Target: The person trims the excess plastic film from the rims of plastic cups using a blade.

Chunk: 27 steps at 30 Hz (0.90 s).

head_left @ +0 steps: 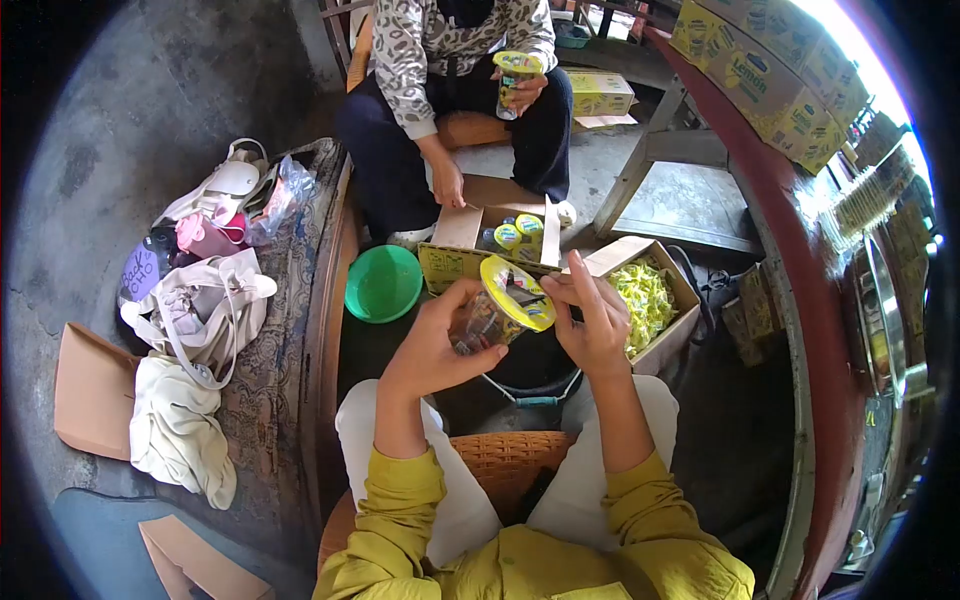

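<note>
My left hand (425,345) is wrapped round a clear plastic cup (478,328), tilted in front of me. Its top has a yellow-rimmed lid (543,316) with a dark patch in the middle. At the lid's right edge my right hand (595,325) has its thumb and a finger pinched together, the index finger pointing up. Whatever the pinch holds is too small to make out. Behind the cup stands an open carton (440,262) with several yellow-topped cups (507,237). A box of small yellow-green packets (642,300) is right of my right hand.
Opposite me sits a person holding another yellow-topped cup (518,78), their other hand at the carton. A green basin (384,284) stands left of it. Below my hands is a dark bucket with a handle (537,401). Bags (205,300) lie on the left bench; lemon-printed cartons (750,80) are stacked right.
</note>
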Motion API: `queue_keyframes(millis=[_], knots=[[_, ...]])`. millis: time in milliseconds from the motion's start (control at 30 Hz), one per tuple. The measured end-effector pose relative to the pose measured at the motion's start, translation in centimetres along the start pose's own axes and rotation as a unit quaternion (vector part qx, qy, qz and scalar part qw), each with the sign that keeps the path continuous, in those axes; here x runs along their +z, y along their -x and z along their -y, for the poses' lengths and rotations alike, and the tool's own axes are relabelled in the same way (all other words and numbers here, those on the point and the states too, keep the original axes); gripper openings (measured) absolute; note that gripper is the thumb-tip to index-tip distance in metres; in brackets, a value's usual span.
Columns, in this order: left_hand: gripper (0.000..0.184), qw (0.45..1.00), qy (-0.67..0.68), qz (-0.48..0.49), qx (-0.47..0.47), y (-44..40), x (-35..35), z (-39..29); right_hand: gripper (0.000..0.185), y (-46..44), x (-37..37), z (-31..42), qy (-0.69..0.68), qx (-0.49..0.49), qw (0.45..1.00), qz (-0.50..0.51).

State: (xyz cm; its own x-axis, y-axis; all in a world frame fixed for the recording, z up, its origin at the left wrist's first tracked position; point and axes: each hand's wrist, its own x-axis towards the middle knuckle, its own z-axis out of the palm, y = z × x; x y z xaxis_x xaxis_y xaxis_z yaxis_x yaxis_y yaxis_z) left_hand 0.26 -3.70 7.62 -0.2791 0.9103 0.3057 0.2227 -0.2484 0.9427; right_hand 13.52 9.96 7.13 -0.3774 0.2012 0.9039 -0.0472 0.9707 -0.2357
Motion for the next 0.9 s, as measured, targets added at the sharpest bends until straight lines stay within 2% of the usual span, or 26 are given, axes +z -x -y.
queue_keyframes(millis=[100,200,333,367,500,600,700,800,833,900], knots=[[0.050,0.974,0.180,0.072,-0.116,0.3,0.0,0.0,0.046,0.3,-0.1,0.0,-0.009,-0.003,1.000,0.007],[0.053,0.945,0.284,0.121,-0.110,0.2,0.2,1.1,0.046,0.2,-0.3,0.2,-0.005,-0.003,1.000,0.007],[0.060,0.941,0.310,0.114,-0.074,0.0,1.1,2.1,0.047,0.4,-0.2,0.1,-0.014,-0.002,1.000,0.006],[0.059,0.937,0.299,0.149,-0.101,0.1,0.4,2.2,0.048,0.6,-0.2,0.0,-0.019,0.007,1.000,0.012],[0.052,0.944,0.265,0.152,-0.121,0.3,0.0,2.7,0.051,0.7,-0.1,-0.2,-0.013,0.023,1.000,0.015],[0.057,0.993,0.094,0.065,0.000,-0.1,0.8,2.9,0.053,0.6,0.0,-0.7,0.003,0.026,1.000,0.009],[0.063,0.993,0.104,0.019,-0.051,-0.5,1.0,2.2,0.055,1.0,-0.1,-1.2,0.011,0.052,0.998,0.020],[0.069,0.999,-0.002,0.032,-0.042,-0.6,1.5,1.6,0.055,1.2,0.3,-1.4,0.012,0.055,0.998,0.020],[0.068,0.993,-0.118,-0.005,-0.025,-0.7,2.1,1.5,0.055,1.2,0.4,-1.6,0.011,0.058,0.998,0.018],[0.067,0.991,-0.125,-0.024,-0.036,-1.0,2.5,0.6,0.054,1.3,0.2,-1.7,0.019,0.055,0.998,0.019]])
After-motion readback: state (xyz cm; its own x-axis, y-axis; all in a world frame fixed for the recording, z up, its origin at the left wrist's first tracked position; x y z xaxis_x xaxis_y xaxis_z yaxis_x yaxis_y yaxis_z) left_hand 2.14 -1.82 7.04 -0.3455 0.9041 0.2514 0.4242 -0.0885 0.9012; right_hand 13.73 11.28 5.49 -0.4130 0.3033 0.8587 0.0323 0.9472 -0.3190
